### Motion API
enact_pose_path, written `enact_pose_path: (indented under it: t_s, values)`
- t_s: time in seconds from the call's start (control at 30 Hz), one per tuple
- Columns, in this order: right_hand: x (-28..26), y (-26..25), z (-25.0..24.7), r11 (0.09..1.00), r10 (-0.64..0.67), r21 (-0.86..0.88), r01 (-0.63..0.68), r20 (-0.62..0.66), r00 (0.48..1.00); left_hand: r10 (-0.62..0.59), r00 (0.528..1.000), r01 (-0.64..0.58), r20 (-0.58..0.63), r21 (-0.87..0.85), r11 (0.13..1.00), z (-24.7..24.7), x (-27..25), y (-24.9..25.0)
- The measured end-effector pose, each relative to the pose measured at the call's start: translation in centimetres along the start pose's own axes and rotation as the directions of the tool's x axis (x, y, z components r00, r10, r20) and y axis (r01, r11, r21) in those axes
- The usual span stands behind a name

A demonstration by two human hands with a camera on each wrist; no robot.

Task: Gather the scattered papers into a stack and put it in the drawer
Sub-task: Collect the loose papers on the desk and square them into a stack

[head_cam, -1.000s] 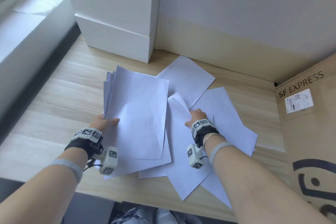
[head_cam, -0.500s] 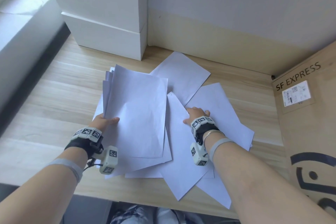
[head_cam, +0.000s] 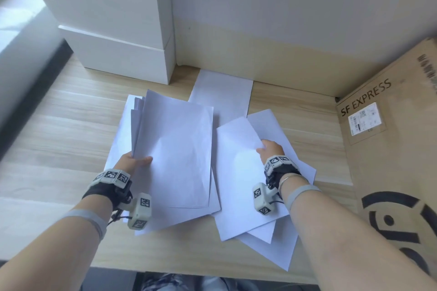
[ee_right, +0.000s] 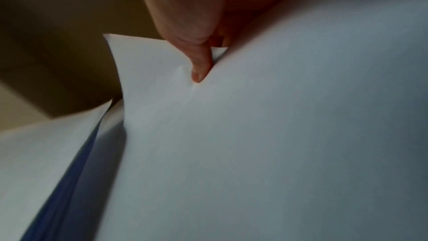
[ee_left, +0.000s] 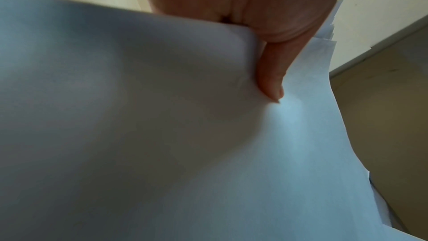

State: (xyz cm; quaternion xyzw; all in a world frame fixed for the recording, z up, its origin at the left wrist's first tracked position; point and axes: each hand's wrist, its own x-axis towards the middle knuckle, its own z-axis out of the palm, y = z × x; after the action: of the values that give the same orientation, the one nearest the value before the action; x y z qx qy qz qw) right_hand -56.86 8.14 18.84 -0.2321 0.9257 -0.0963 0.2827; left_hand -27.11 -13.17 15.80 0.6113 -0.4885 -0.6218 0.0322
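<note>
**A:** Where are the papers, and who has hold of what?

**B:** The left hand [head_cam: 132, 163] pinches a gathered stack [head_cam: 175, 149] at its left edge, thumb on top, the other fingers hidden beneath; the stack's sheets fan out slightly at the far left corner. The right hand [head_cam: 269, 150] pinches one loose sheet [head_cam: 238, 172] at its right edge, thumb pressed into the top so the paper dimples. That sheet lies just right of the stack.

**A:** And the rest?

**B:** More loose sheets [head_cam: 267, 245] lie under and near the right forearm on the wooden desk [head_cam: 59, 134], overlapping one another. One far sheet [head_cam: 222, 94] sits flat toward the wall, partly covered by the stack.

**A:** What crowds the space?

**B:** Two white boxes [head_cam: 123, 49] are piled at the far left, with a brown carton on top of them. A big cardboard box [head_cam: 390, 149] marked SF EXPRESS stands along the right, close to the right-hand sheets. A drawer I cannot make out in any view.
</note>
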Motion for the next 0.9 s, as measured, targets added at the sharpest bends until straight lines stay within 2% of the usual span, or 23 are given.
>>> enact_pose_path:
  t_s: [0.17,0.33,0.47,0.63,0.7,0.83,0.9]
  values:
    - [-0.5,3.3,-1.5,0.976,0.093,0.205,-0.076,-0.079,0.992,-0.018,1.0,0.018,-0.001,0.02,1.0,0.6,0.0,-0.1]
    - [-1.1,6.1,-2.7,0.941,0.149,0.321,-0.108,-0.106,0.983,-0.004,1.0,0.004,-0.003,0.032,0.999,0.8,-0.1,0.3]
    - [-1.6,8.1,-3.7,0.89,0.212,0.438,-0.13,-0.145,0.966,-0.003,1.0,0.004,-0.017,0.047,0.999,0.7,-0.1,0.5]
    - [-1.5,8.2,-4.2,0.81,0.275,0.574,-0.119,-0.192,0.942,0.005,1.0,-0.002,-0.025,0.103,0.995,1.2,-0.2,0.7]
    - [-1.3,7.3,-4.2,0.787,0.274,0.608,-0.1,-0.2,0.941,-0.01,1.0,0.011,-0.009,0.114,0.993,1.6,-0.5,0.9]
    - [-0.9,5.0,-3.7,0.736,0.193,0.676,-0.032,-0.164,0.967,-0.031,1.0,0.03,-0.002,0.163,0.986,1.6,-0.5,0.8]
    - [-1.0,4.0,-3.4,0.766,0.149,0.642,-0.022,-0.145,0.978,-0.031,0.999,0.034,-0.018,0.195,0.98,1.6,-0.7,0.7]
